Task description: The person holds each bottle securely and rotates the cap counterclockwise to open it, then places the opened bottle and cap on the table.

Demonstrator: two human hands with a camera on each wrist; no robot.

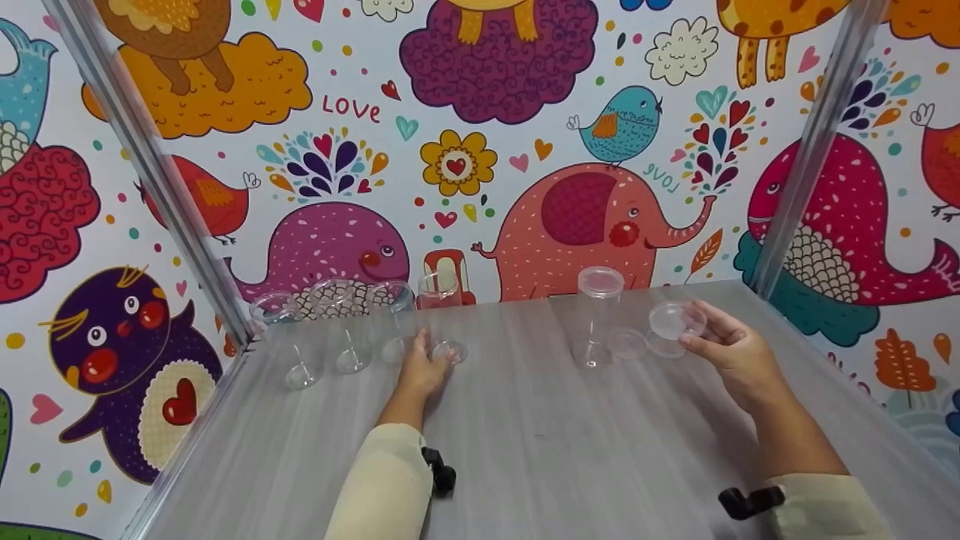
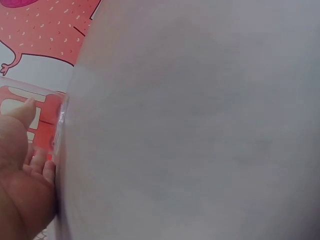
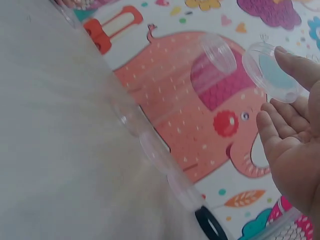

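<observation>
My left hand (image 1: 426,371) grips the lower part of a clear plastic jar (image 1: 439,289), the rightmost of a row. In the left wrist view, the thumb and fingers of the left hand (image 2: 27,175) lie around the see-through wall. Between thumb and fingers, my right hand (image 1: 731,352) pinches a round clear lid (image 1: 677,320), raised above the table and tilted. The right wrist view shows this lid (image 3: 270,72) at the fingertips. Left of that hand stands a tall clear jar (image 1: 596,322) with a lid on top.
Several clear jars (image 1: 350,330) stand in a row at the left on the grey table (image 1: 540,435). Clear round lids (image 1: 628,343) lie beside the lidded jar. A dark ring (image 3: 210,223) shows low in the right wrist view. Patterned walls (image 1: 457,225) border the table.
</observation>
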